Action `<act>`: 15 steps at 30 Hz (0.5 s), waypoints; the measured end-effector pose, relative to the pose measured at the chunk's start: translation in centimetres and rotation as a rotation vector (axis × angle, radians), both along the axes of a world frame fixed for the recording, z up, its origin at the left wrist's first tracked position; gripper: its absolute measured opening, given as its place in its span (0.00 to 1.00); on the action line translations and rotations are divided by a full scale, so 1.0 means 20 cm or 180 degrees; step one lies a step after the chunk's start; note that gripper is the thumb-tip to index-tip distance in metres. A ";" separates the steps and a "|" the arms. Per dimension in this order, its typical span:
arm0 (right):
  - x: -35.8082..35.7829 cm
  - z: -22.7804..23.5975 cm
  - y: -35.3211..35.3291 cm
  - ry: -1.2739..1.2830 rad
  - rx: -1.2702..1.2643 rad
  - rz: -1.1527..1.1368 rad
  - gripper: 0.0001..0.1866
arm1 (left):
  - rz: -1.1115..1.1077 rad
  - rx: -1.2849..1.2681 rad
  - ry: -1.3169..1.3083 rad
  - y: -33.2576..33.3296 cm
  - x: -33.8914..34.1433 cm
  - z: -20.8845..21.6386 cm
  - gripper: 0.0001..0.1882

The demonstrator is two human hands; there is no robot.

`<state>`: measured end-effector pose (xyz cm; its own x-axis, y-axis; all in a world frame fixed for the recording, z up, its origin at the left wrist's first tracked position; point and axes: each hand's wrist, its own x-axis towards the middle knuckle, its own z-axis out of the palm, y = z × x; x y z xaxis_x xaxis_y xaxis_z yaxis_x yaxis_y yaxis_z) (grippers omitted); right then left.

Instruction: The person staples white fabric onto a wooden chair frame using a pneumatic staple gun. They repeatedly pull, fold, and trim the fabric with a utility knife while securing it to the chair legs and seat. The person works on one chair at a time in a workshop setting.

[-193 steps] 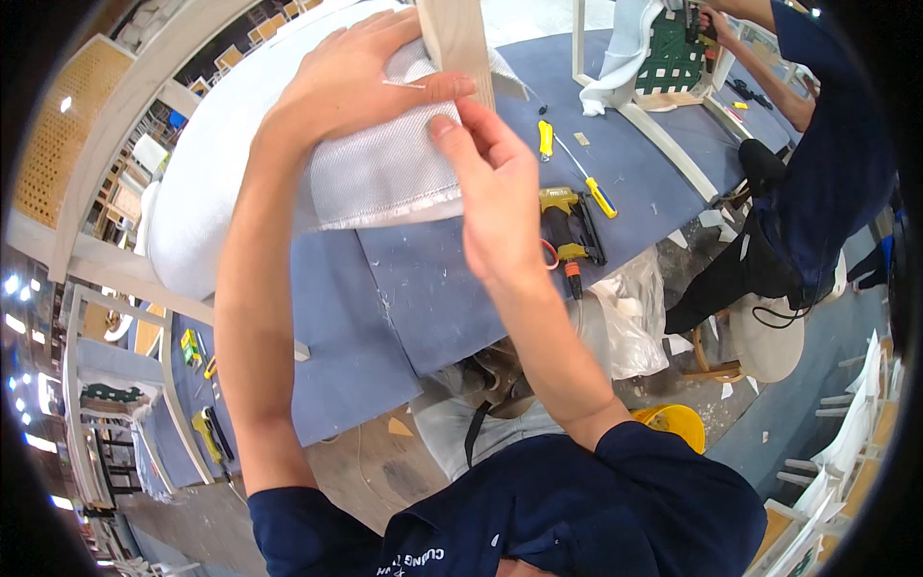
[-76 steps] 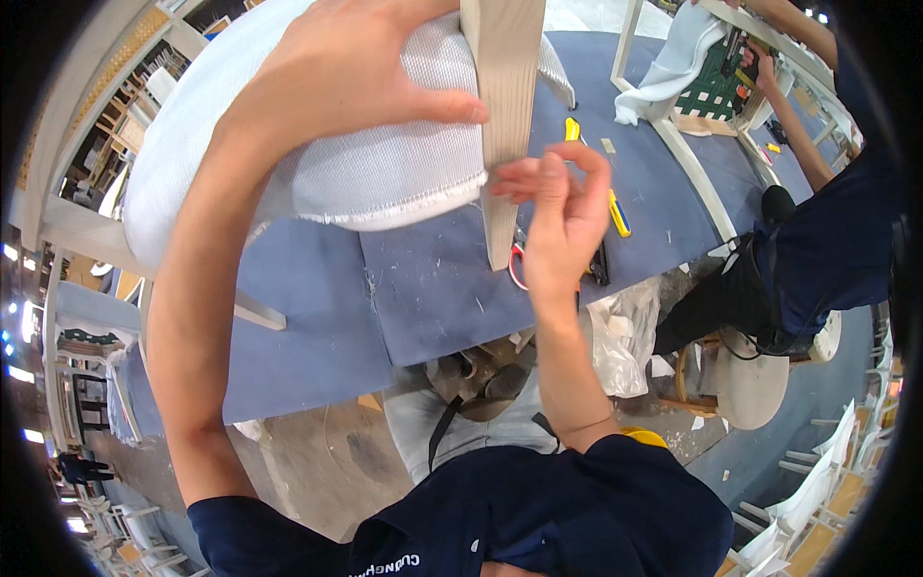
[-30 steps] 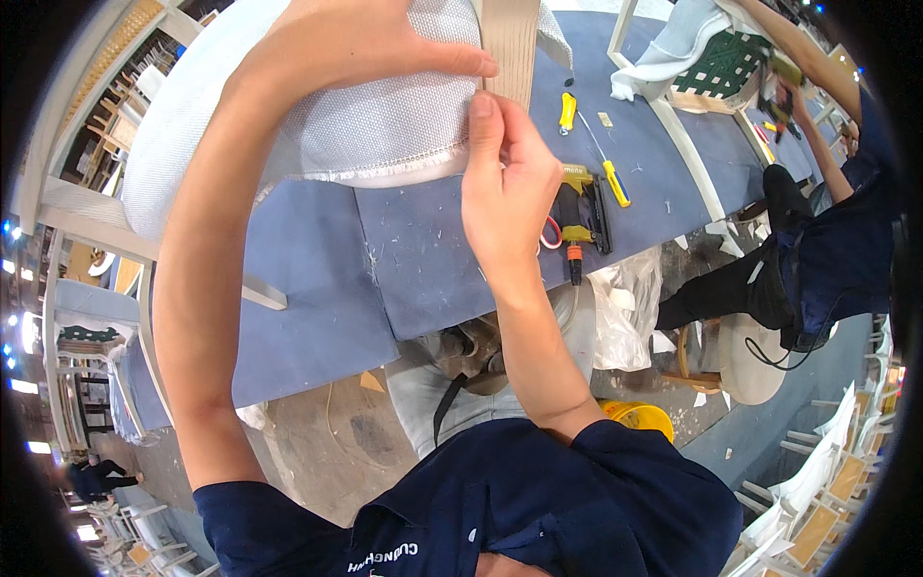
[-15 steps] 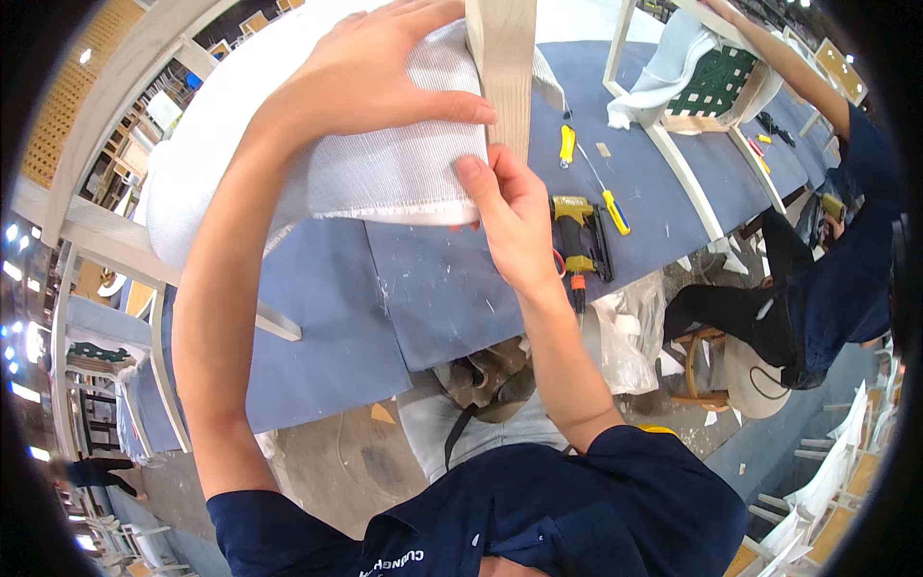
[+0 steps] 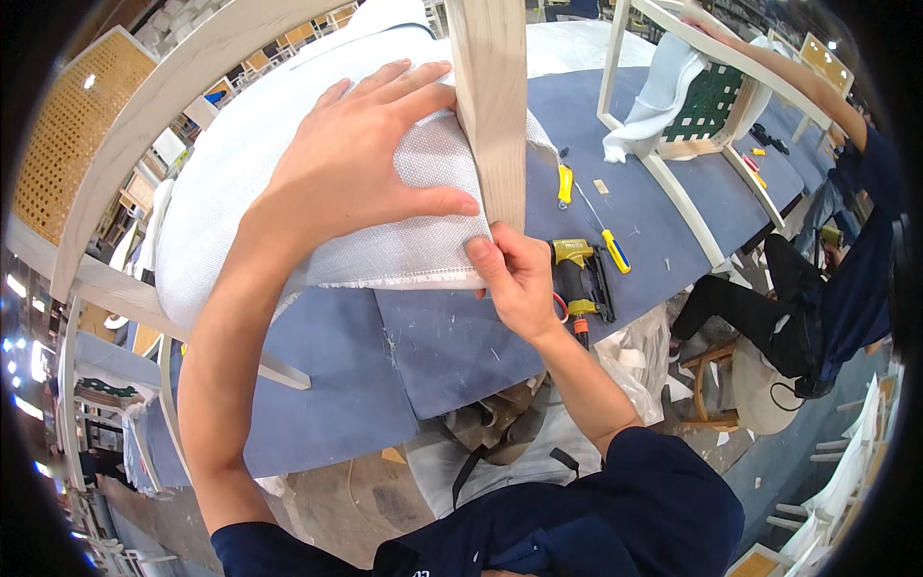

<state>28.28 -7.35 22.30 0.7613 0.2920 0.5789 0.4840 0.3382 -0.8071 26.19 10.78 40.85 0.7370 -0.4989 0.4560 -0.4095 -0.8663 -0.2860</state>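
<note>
Here we have pale woven fabric [image 5: 385, 258] over a broad, rounded seat [image 5: 226, 183], filling the upper left, its stitched, frayed hem running almost level near centre. And we see a straight, pale wooden leg [image 5: 492, 125] at top centre, fabric showing either side.

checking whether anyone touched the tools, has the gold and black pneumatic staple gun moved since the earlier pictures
No. Against the yellow-and-blue screwdriver beside it on the blue-grey table, the staple gun keeps its place; only the view shifts.
</note>
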 end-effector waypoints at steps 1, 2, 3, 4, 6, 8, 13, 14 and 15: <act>0.00 0.00 0.00 0.0227 0.0043 0.0238 0.20 | 0.0095 0.0019 -0.0041 -0.01 -0.01 -0.02 0.51; 0.00 -0.01 0.01 0.0317 0.0176 0.0381 0.20 | 0.0181 0.0007 -0.0192 -0.02 -0.02 -0.04 0.51; 0.01 -0.01 0.02 0.0410 0.0309 0.0527 0.20 | 0.0272 -0.0004 -0.0343 -0.04 -0.03 -0.06 0.51; 0.02 -0.02 0.02 0.0496 0.0432 0.0674 0.20 | 0.0364 -0.0021 -0.0502 -0.05 -0.03 -0.08 0.52; 0.05 -0.05 0.01 0.0391 0.0309 0.0737 0.19 | 0.0327 0.0039 -0.0676 -0.05 -0.04 -0.07 0.52; 0.07 -0.07 -0.02 0.0285 0.0090 0.0669 0.19 | 0.0290 -0.0010 -0.0622 -0.07 -0.08 -0.03 0.53; 0.09 -0.11 0.01 0.0148 0.0232 0.0682 0.19 | 0.0253 0.0011 -0.0417 -0.06 -0.05 -0.11 0.55; 0.09 -0.12 0.02 0.0328 0.0304 0.0644 0.19 | 0.0352 -0.0088 -0.0545 -0.12 -0.04 -0.10 0.55; 0.09 -0.10 0.03 0.0325 0.0332 0.0659 0.19 | 0.0379 -0.0088 -0.0589 -0.12 -0.03 -0.10 0.55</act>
<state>30.13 -6.79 20.22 0.7475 0.3905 0.5373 0.3135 0.5057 -0.8037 25.51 8.36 38.82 0.6925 -0.3987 0.6013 -0.2466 -0.9140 -0.3221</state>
